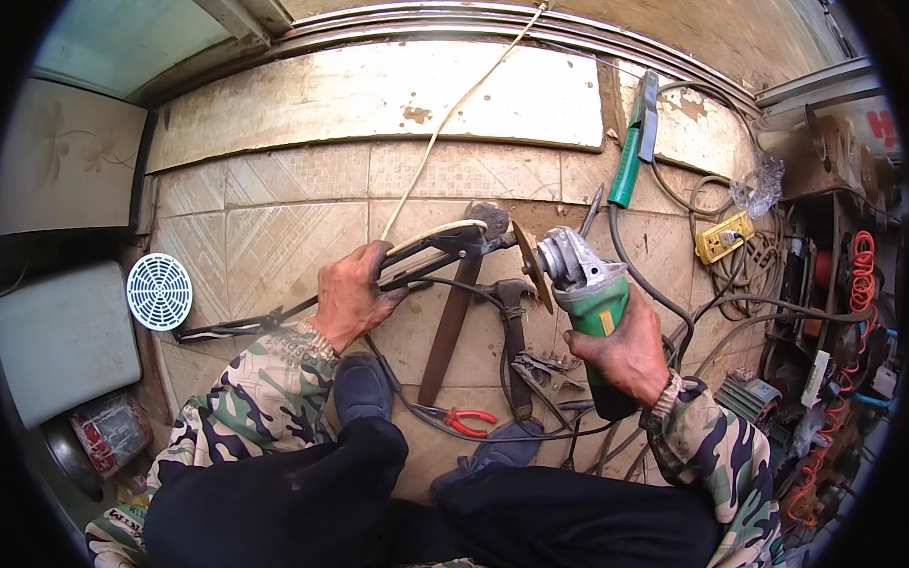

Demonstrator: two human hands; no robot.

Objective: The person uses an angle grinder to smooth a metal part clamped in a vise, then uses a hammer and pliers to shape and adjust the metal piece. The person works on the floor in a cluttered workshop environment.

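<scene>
The grinder (594, 307) has a smooth green plastic body, a ribbed grey metal head and a thin, round, brown disc (531, 269). The right hand (624, 350) is wrapped round its body, holding it above the floor, right of centre. The left hand (352, 295) is closed on a black jointed arm (470, 243) of slim parallel bars; the disc's edge is just beside the arm's end, and whether they touch I cannot tell. A pale, smooth cord (459, 109) runs from the arm up to the door track. Below lies a long, flat, brown bar (446, 344), near a hammer (514, 296) with a dark claw head. Pliers (467, 421) have glossy red handles.

The floor (295, 258) is dusty beige tile, patterned in diagonal strips. Scuffed white boards (361, 100) lie along the metal door track (463, 27), with greenish glass (133, 37) at upper left. Crowded shelving stands at right, hung with a red coiled hose (861, 268).

Counted: one grinder, one disc, one hammer, one pair of pliers, two boards, two dark shoes (364, 386), one yellow socket box (723, 238) and one green-handled clamp (632, 155).
</scene>
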